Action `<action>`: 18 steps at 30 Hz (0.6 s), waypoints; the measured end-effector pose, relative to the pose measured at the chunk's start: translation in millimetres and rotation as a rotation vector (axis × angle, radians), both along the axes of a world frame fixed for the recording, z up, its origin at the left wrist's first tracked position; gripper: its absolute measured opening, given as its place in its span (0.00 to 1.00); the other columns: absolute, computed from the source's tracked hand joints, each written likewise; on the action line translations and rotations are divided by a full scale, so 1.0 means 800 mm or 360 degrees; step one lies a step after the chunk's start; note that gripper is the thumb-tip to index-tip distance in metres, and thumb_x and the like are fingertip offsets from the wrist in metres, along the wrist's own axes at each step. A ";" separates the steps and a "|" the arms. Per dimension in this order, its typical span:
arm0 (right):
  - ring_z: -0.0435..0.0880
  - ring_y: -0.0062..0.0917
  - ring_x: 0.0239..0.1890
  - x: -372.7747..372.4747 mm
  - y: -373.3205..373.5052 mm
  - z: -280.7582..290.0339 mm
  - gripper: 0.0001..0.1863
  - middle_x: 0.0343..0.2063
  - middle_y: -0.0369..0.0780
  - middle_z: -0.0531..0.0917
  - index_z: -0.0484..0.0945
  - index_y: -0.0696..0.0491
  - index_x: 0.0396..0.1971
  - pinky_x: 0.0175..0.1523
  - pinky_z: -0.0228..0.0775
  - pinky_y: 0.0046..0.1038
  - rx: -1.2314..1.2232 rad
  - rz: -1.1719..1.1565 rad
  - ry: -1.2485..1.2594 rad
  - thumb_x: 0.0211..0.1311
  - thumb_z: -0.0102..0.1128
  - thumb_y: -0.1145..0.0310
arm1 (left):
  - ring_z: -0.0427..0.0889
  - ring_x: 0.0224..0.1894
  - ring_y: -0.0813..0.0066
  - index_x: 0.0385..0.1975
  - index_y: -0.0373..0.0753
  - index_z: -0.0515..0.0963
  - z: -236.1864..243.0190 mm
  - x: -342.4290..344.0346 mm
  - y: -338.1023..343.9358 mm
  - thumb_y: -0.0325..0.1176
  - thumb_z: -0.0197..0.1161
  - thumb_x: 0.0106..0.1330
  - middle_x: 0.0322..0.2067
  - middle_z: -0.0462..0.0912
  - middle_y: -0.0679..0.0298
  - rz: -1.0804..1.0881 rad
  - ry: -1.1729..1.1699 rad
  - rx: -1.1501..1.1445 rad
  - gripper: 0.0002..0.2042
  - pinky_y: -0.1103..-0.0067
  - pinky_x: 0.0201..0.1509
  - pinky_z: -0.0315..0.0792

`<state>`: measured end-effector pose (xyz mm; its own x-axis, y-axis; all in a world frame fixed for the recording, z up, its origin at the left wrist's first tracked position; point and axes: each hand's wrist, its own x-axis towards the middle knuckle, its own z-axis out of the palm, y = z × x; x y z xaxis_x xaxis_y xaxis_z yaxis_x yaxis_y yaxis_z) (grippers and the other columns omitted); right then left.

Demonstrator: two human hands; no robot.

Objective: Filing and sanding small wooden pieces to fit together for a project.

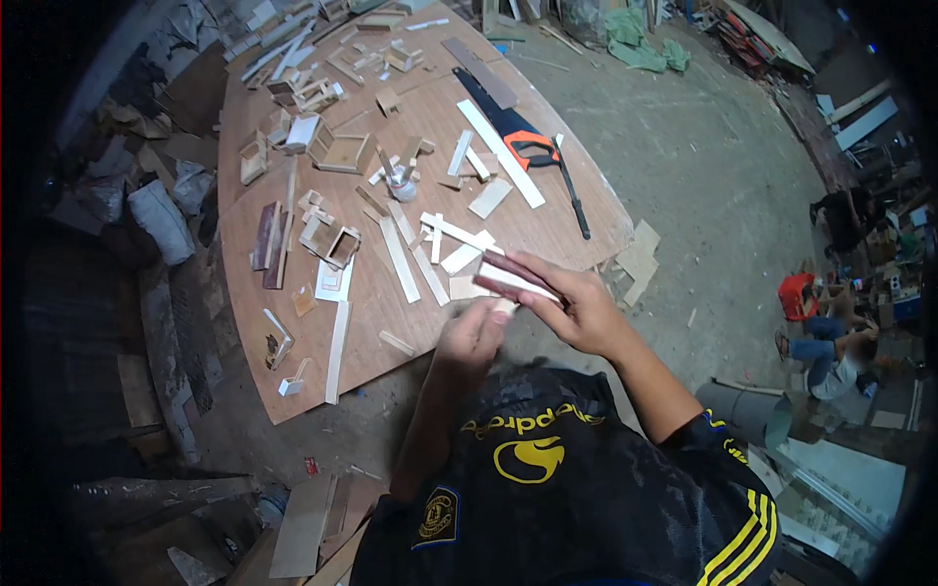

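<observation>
Just off the table's near edge, my right hand grips a short wooden piece with dark red-brown strips on both sides of a white middle. My left hand is closed by its lower end, with a small pale wood block pinched at the fingertips. The block is close against the underside of the striped piece; whether they touch, I cannot tell. Beyond my hands lie several white-faced wood strips on the tabletop. A small pot with sticks standing in it is farther back.
The brown wooden table carries small open wooden boxes and scraps. A handsaw with an orange and black handle rests at its right side, beside a dark metal bar. A person sits far right. Boards lean below left.
</observation>
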<state>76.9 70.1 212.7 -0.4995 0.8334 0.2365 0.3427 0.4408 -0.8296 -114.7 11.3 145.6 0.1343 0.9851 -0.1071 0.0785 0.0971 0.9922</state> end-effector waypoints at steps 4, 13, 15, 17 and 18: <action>0.87 0.38 0.36 0.038 -0.004 0.009 0.24 0.41 0.50 0.84 0.73 0.56 0.58 0.41 0.76 0.30 0.0117 0.0121 -0.0088 0.61 0.61 0.70 | 0.65 0.21 0.87 0.45 0.33 0.74 0.033 0.040 -0.017 0.36 0.50 0.73 0.18 0.69 0.73 -0.0076 0.0156 0.0032 0.12 0.86 0.26 0.60; 0.76 0.13 0.36 0.176 -0.021 -0.028 0.26 0.50 0.39 0.79 0.66 0.57 0.64 0.34 0.69 0.16 -0.0883 -0.0186 0.0791 0.69 0.55 0.65 | 0.68 0.25 0.83 0.44 0.35 0.79 0.010 0.099 -0.048 0.42 0.48 0.75 0.21 0.70 0.70 0.0341 0.0123 0.0008 0.17 0.82 0.30 0.64; 0.71 0.09 0.31 0.161 -0.045 -0.025 0.28 0.52 0.36 0.77 0.63 0.55 0.66 0.29 0.64 0.13 -0.0972 -0.0048 0.1008 0.69 0.55 0.65 | 0.77 0.29 0.68 0.43 0.33 0.77 0.032 0.137 -0.049 0.38 0.54 0.71 0.27 0.77 0.56 0.0273 0.0488 0.0312 0.13 0.74 0.37 0.71; 0.69 0.08 0.28 0.146 -0.065 -0.032 0.26 0.51 0.36 0.78 0.65 0.55 0.65 0.28 0.62 0.12 -0.1041 0.0016 0.1142 0.69 0.54 0.66 | 0.81 0.33 0.58 0.42 0.33 0.77 0.033 0.159 -0.054 0.36 0.57 0.69 0.31 0.80 0.51 0.0219 0.0447 0.0445 0.12 0.72 0.39 0.72; 0.69 0.08 0.28 0.151 -0.067 -0.031 0.26 0.51 0.36 0.78 0.65 0.55 0.65 0.28 0.62 0.12 -0.1039 0.0008 0.1146 0.69 0.54 0.66 | 0.81 0.33 0.58 0.42 0.33 0.77 0.035 0.164 -0.053 0.36 0.57 0.69 0.31 0.80 0.51 0.0210 0.0448 0.0446 0.12 0.72 0.39 0.72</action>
